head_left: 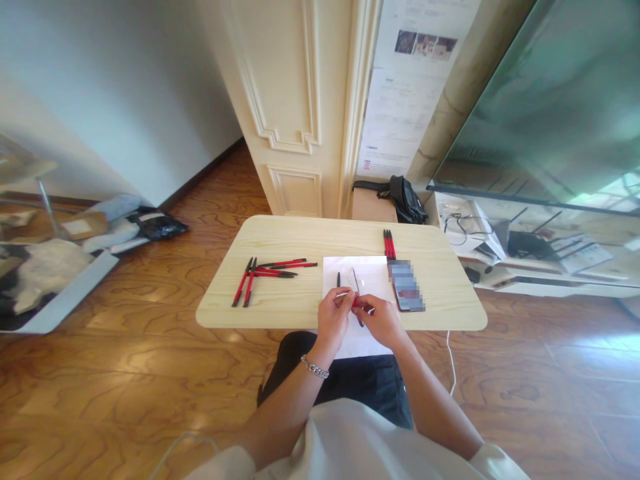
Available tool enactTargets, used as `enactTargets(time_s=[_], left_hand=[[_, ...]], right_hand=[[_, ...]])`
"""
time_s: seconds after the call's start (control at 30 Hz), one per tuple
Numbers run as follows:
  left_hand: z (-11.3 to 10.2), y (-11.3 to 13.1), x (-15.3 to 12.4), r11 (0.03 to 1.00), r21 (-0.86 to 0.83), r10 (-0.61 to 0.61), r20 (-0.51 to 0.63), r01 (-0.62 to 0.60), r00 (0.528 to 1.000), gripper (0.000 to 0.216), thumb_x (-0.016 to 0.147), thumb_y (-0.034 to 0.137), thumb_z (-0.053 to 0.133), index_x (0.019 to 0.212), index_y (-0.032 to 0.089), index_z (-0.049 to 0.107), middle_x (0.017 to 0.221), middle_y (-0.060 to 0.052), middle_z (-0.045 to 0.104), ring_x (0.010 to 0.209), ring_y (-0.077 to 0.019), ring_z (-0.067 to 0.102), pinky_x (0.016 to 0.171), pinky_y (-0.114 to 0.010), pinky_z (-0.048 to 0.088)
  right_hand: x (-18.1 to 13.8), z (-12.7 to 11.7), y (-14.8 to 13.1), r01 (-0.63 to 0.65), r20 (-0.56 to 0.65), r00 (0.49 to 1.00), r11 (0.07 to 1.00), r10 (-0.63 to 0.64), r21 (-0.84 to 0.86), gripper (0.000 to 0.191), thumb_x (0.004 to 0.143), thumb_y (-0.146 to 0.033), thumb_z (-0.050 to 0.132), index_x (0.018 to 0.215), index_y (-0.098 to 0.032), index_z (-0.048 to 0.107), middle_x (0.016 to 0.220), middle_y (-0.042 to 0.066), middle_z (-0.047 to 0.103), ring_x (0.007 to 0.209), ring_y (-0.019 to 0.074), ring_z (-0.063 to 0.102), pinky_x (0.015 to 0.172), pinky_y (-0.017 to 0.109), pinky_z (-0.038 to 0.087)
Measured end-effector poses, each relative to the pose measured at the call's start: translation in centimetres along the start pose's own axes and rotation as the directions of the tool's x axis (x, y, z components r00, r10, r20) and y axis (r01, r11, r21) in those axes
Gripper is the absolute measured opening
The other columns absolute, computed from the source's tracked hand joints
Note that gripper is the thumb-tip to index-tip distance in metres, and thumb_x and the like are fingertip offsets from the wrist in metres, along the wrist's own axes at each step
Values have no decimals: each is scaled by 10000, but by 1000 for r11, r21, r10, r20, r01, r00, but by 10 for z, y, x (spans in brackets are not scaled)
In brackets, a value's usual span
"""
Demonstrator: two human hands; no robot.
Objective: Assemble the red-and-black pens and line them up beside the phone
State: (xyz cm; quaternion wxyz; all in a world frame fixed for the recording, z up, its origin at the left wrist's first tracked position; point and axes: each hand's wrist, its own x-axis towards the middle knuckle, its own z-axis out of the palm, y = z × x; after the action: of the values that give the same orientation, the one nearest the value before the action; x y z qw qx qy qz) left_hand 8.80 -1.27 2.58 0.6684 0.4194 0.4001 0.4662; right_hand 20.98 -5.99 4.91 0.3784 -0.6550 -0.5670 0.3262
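Over a white sheet of paper (374,270), my left hand (333,319) and my right hand (381,321) meet with fingertips pinched together. Between them is a red pen barrel (356,301), mostly covered by the fingers. Its black end (361,323) shows below the right fingers. Just above the fingertips is a thin dark rod (355,279), like a refill; I cannot tell whether it is held or lies on the paper. A small black pen part (339,279) lies on the sheet beyond my left hand.
Several red and black pens (260,272) lie loosely on the left of the light wooden table (220,303). At the right, more pens (389,245) lie side by side behind a phone (407,287). A black bag (406,200) sits beyond the table's far edge.
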Motion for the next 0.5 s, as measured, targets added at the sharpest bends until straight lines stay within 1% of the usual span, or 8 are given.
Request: enactTargets(time_s=[0.1,0.2,0.3,0.4,0.5], left_hand=[[2,2,0,999,-34,-17,13,17,1000,419,772,403,684,1091,149,590,948,-125,719,905,-230,685,835,-388,530],[1,4,-1,997,-64,-45,-14,44,999,459,751,399,707,1108,140,578,988,-138,708,937,-229,677,847,-389,526],[-3,3,-2,996,-67,-66,-39,63,997,444,739,409,716,1062,132,591,988,-142,702,905,-220,683,839,-386,528],[-7,-2,-3,997,-51,-63,-55,61,996,424,741,416,711,1033,128,602,956,-135,702,856,-202,686,815,-373,532],[-10,-5,-4,998,-33,-60,-65,58,996,413,741,419,709,1021,131,613,921,-117,700,799,-176,681,776,-338,535]], right_hand=[[8,-7,7,-30,-29,999,999,31,10,192,817,-319,571,927,-216,690,826,12,713,732,147,636,668,245,457],[27,-23,18,-115,-108,988,993,110,-37,218,802,-346,582,927,-210,698,828,15,717,737,156,643,669,244,455],[50,-37,29,-214,-192,965,959,179,-186,223,801,-356,580,906,-213,714,849,30,722,765,172,647,685,251,437],[69,-43,37,-267,-207,958,888,201,-375,220,815,-343,565,881,-210,726,842,57,723,814,202,646,688,263,412],[79,-39,41,-281,-208,956,838,205,-467,247,825,-326,561,989,-207,704,898,78,722,871,218,641,694,264,397]])
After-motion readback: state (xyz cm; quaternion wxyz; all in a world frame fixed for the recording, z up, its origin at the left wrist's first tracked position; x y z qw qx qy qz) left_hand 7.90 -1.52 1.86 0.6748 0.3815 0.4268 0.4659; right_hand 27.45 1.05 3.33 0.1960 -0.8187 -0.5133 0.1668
